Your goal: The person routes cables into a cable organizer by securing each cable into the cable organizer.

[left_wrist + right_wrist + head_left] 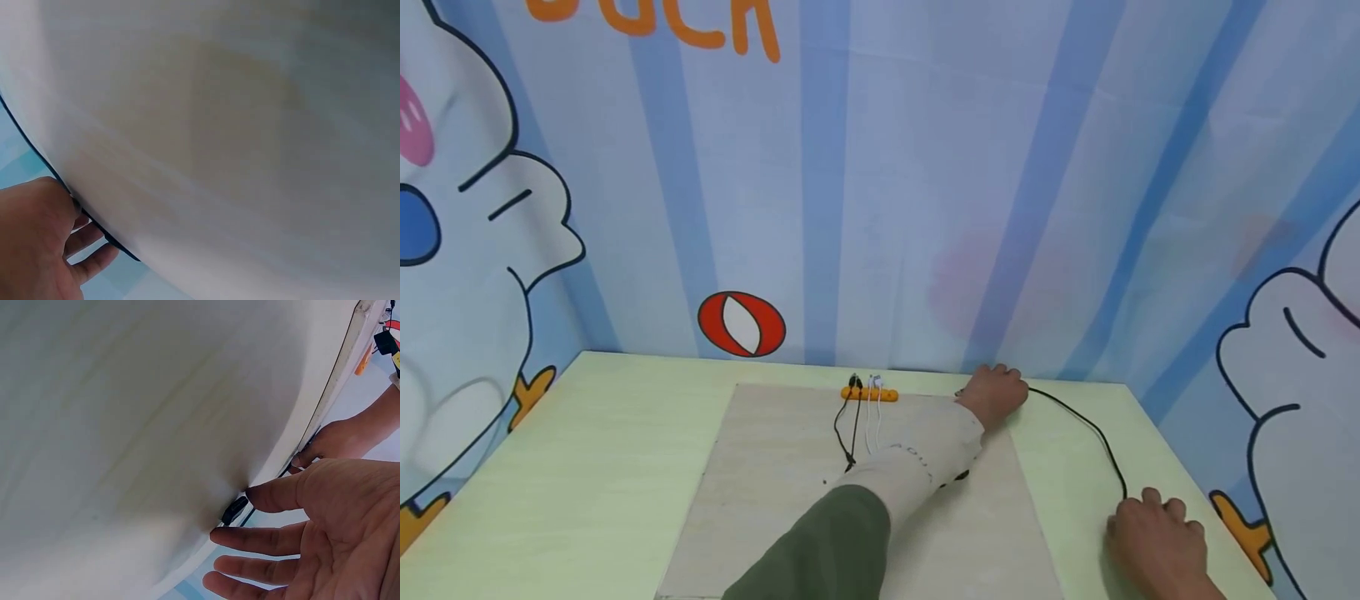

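A thin black cable (pixel 1086 421) curves along the right side of the pale tabletop, from one hand to the other. My left hand (pixel 996 393) is near the back edge, by the far right corner of the grey-beige board. In the left wrist view, its thumb and fingers pinch the cable (pixel 37 153), with a short end sticking out beyond the fingertips. At the right front, my right hand (pixel 1161 537) holds the other end. The right wrist view shows a small black plug (pixel 234 510) between its thumb and index finger, close over the tabletop, while the other fingers are extended.
An orange strip (pixel 889 396) with black and white plugs stands at the board's back edge, cords (pixel 852 433) trailing forward. The board (pixel 760 492) covers the middle of the table (pixel 587 467). A printed blue-striped curtain (pixel 895 208) rises directly behind.
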The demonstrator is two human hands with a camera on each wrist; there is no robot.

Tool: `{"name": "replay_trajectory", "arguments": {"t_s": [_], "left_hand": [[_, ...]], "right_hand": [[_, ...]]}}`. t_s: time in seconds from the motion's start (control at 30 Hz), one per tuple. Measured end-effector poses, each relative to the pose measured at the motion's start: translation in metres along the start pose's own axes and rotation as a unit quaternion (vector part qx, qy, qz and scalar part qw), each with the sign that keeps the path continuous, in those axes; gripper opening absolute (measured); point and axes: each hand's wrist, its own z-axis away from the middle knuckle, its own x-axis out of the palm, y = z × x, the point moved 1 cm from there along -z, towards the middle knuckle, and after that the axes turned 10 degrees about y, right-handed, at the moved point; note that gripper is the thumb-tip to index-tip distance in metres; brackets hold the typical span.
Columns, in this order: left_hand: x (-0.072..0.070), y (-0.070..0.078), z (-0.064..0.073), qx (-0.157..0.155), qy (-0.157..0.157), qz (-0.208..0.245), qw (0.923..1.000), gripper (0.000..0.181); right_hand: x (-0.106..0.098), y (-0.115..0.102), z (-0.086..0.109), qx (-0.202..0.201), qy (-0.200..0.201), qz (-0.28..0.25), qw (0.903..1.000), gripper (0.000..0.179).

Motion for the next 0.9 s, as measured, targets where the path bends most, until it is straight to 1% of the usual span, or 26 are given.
{"name": "replay_trajectory", "arguments": {"t_s": [0.13,0.27,0.4,0.63,0.8,0.9], "left_hand": [[-0.004,0.006,-0.006,-0.005,-0.007,-0.002,1.0,0.034],[-0.007,0.013,-0.011,-0.005,-0.014,-0.011,0.9998,0.035],[-0.008,0.016,-0.013,-0.005,-0.004,-0.012,0.9999,0.033],[-0.002,0.017,-0.015,-0.014,0.013,0.014,0.9997,0.033],[-0.003,0.016,-0.014,-0.012,0.024,-0.005,0.9996,0.035],[-0.005,0.013,-0.015,-0.008,0.02,-0.01,0.9997,0.041]], "right_hand": [[-0.001,0.003,-0.001,-0.011,0.004,-0.002,0.9999,0.017],[-0.003,0.002,-0.001,-0.018,0.001,0.001,0.9998,0.019],[-0.004,0.0,0.0,-0.022,-0.001,0.002,0.9998,0.019],[-0.004,-0.003,0.001,-0.015,0.001,-0.008,0.9998,0.018],[-0.004,-0.005,0.002,-0.016,0.001,-0.005,0.9999,0.018],[-0.006,-0.007,0.004,-0.018,0.002,-0.005,0.9998,0.019]]}}
